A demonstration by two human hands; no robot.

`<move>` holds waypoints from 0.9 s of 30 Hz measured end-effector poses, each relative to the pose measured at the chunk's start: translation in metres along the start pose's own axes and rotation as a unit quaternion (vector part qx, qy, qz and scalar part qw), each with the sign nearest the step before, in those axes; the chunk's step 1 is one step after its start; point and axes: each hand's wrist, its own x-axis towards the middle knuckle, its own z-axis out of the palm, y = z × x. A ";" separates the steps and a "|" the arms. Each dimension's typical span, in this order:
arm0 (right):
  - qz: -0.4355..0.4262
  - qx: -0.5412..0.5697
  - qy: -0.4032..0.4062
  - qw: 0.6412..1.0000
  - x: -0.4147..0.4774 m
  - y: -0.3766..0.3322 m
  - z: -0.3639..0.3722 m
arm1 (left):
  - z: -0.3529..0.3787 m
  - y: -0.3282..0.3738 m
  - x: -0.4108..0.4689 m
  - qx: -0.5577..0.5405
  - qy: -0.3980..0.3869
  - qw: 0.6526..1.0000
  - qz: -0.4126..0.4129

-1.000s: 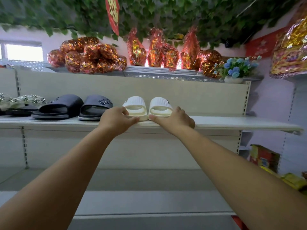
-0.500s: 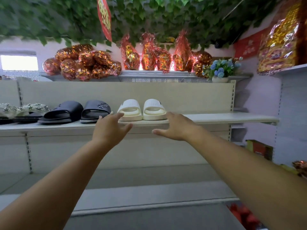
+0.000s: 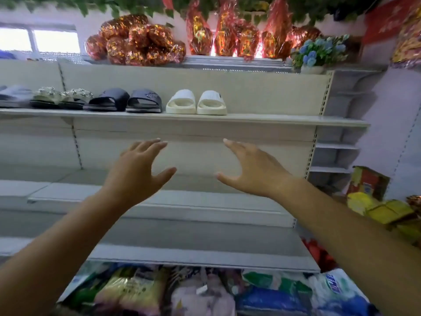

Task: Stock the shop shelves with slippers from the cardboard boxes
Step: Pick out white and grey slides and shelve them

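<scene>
Slippers (image 3: 196,102) in white end a row of pairs (image 3: 107,100) above the spread, empty fingers of left hand (image 3: 136,176) and right hand (image 3: 255,172); shelf (image 3: 284,119) rightward needs stocking.

Shop: slippers (image 3: 196,102) on retail shelf (image 3: 273,120)

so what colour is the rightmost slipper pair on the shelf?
Cream-white slipper pair, clearest in the head view.

No legible text anywhere. Pale lettering on strap of navy slipper (image 3: 145,98): too blurred to read. Small dark tag on white slipper (image 3: 211,103): illegible. Blue print on white bag (image 3: 336,287), bottom right: unreadable.
</scene>
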 end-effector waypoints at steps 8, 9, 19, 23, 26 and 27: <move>-0.072 0.105 -0.052 0.990 -0.103 -0.037 0.098 | 0.016 0.023 -0.167 0.052 -0.036 0.997 -0.045; -0.077 0.118 -0.065 0.988 -0.113 -0.045 0.112 | 0.019 0.024 -0.185 0.063 -0.047 0.995 -0.053; -0.139 0.158 -0.152 0.966 -0.166 -0.110 0.177 | 0.013 0.009 -0.335 0.054 -0.128 0.970 -0.201; -0.187 0.153 -0.177 0.954 -0.159 -0.167 0.199 | -0.018 -0.024 -0.389 0.058 -0.090 0.949 -0.297; -0.215 0.161 -0.181 0.946 -0.141 -0.228 0.211 | -0.046 -0.059 -0.427 0.061 -0.071 0.928 -0.360; -0.227 0.163 -0.181 0.943 -0.135 -0.251 0.216 | -0.055 -0.074 -0.438 0.068 -0.065 0.923 -0.372</move>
